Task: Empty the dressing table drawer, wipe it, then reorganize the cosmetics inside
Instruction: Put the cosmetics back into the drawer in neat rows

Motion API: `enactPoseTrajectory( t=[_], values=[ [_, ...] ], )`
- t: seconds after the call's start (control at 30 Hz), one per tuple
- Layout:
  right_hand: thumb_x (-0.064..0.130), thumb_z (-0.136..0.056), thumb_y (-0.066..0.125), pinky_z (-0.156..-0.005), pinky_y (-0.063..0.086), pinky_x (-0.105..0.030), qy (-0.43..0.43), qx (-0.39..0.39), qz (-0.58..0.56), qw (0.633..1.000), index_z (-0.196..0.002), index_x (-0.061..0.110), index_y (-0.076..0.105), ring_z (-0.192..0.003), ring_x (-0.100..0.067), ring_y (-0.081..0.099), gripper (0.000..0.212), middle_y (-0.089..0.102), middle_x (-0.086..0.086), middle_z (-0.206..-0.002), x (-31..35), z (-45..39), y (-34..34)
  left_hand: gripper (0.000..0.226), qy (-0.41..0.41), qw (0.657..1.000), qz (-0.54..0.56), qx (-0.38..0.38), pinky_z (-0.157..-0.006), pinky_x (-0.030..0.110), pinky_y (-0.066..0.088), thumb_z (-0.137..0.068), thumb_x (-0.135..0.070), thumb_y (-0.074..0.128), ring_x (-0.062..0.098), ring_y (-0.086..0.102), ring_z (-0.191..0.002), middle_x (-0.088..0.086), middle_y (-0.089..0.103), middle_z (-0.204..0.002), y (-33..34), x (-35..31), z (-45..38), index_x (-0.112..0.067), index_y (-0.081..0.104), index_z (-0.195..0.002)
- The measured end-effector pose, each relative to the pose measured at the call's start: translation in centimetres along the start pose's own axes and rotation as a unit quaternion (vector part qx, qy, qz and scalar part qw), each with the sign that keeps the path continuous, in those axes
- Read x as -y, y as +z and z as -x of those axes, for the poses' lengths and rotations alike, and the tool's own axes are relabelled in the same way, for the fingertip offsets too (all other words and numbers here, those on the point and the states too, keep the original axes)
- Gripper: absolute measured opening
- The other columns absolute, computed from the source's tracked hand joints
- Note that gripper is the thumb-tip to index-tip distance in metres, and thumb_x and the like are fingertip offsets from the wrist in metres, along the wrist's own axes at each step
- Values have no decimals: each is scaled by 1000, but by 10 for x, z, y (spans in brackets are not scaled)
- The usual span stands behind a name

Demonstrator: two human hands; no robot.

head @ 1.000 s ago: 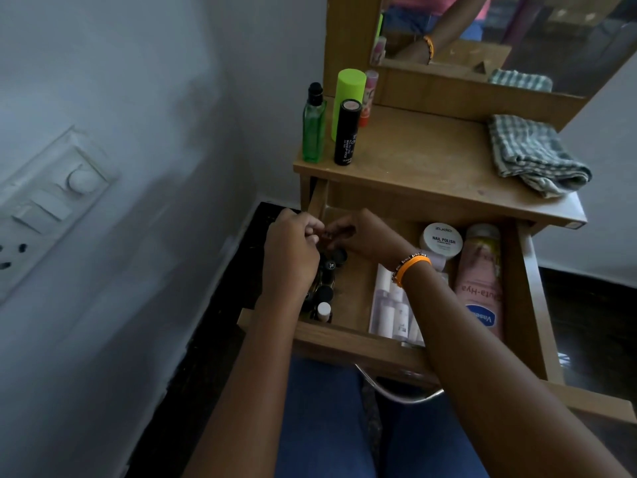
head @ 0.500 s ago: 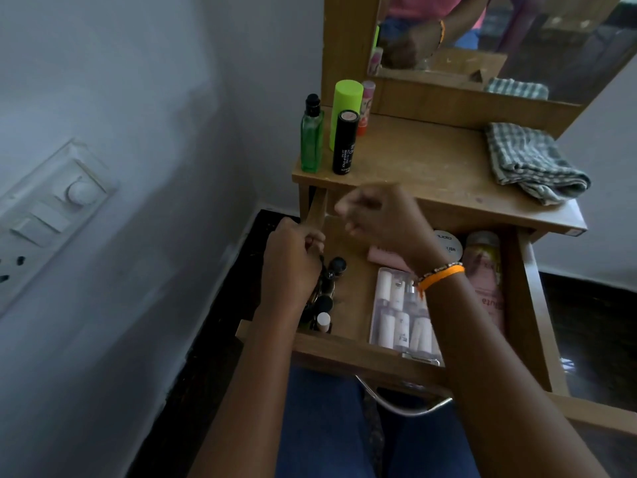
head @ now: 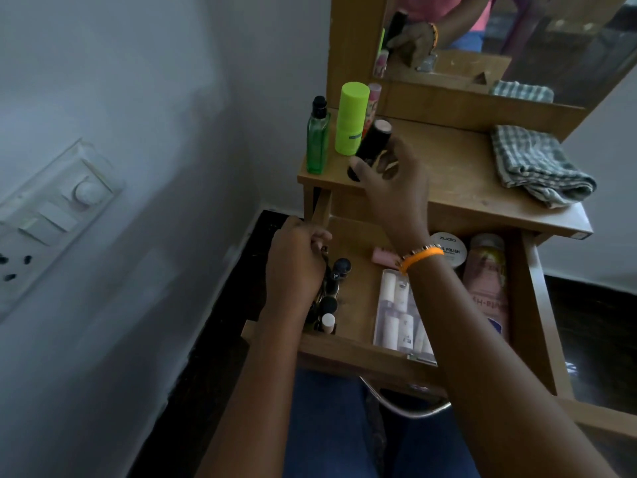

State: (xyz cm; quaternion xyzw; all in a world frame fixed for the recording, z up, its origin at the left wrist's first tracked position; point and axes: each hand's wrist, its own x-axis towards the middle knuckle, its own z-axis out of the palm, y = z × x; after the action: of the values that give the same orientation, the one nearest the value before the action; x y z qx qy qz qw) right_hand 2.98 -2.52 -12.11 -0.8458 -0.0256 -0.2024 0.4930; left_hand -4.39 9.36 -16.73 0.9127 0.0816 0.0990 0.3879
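While gripped by the right hand point(head: 393, 181) around its lower body, black tube point(head: 370, 148) tilted over the left front of the worktop point(head: 444, 174), beside the lime-green cylinder point(head: 349, 118) and the green glass bottle point(head: 317, 139); fingers and thumb curled round it, pale end cap pointing up and away. Probably light, rigid plastic, smooth enough to slip, so best held mid-barrel as now rather than by the cap, which might pull off. Left hand point(head: 296, 267) down in the open drawer point(head: 527, 305), fingers curled over the cluster of small dark-capped bottles point(head: 332, 291) at the drawer's left side; cannot tell whether pinching one or only resting among them. Those bottles likely glass: small, top-heavy, prone to toppling and clinking, better taken by the body one or two at a time. Drawer far from emptied: along the left wall the little bottles, one white-capped at the front; in the middle a clear flat case point(head: 400, 312) of white-capped vials; at the back a pink item point(head: 384, 255) lying flat and a round white nail polish tub point(head: 450, 248); along the right wall a pink lotion bottle point(head: 486, 291) on its side, probably the heaviest piece, soft-walled, best lifted round the waist. Checked cloth point(head: 537, 165) folded on the worktop's right, apart from everything, ready for wiping
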Motion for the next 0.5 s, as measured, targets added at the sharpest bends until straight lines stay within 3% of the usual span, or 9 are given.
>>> enactPoseTrajectory(
  t=[0.07, 0.17, 0.27, 0.33, 0.5],
  values=[
    [33, -80, 67, -64, 46, -21, -29, 3, -15, 999, -106, 14, 60, -78, -14, 56, 33, 62, -6, -93, -6, 17, -9, 25, 4, 1000, -8, -7, -65, 11, 36, -91, -1, 48, 9, 56, -91, 1, 60, -104, 0, 0, 0, -17, 68, -95],
    [34, -77, 69, -73, 52, -25, -21, 82, -15, 996, -103, 10, 60, -86, -14, 60, 37, 64, -4, -98, -16, 36, -16, 25, 20, 999, -24, -17, -59, 5, 31, -89, 1, 50, 1, 49, -84, -1, 58, -103, -1, -1, 0, -14, 67, -99],
    [19, -72, 77, -72, 43, -22, -51, 184, 98, 977, -98, 6, 64, -87, -18, 56, 32, 60, -8, -99, -24, 42, -11, 26, 22, 999, -27, -20, -57, 4, 31, -88, 3, 50, 0, 46, -85, -1, 57, -103, -2, -1, 0, -13, 67, -101],
    [13, -71, 77, -74, 41, -29, -53, 241, 165, 955, -100, 5, 64, -92, -25, 56, 33, 59, -12, -103, -29, 41, -6, 27, 14, 1000, -18, -18, -58, 5, 31, -88, 3, 50, 2, 47, -87, 0, 56, -104, -2, -1, 1, -13, 66, -103],
    [5, -74, 71, -81, 43, -28, -8, 331, 225, 916, -111, 5, 64, -109, -30, 58, 38, 64, -16, -115, -41, 40, -3, 30, 21, 1000, -8, -8, -59, 7, 31, -90, 4, 50, 6, 49, -89, -7, 48, -96, -1, -3, 3, -15, 67, -107]
  ],
)
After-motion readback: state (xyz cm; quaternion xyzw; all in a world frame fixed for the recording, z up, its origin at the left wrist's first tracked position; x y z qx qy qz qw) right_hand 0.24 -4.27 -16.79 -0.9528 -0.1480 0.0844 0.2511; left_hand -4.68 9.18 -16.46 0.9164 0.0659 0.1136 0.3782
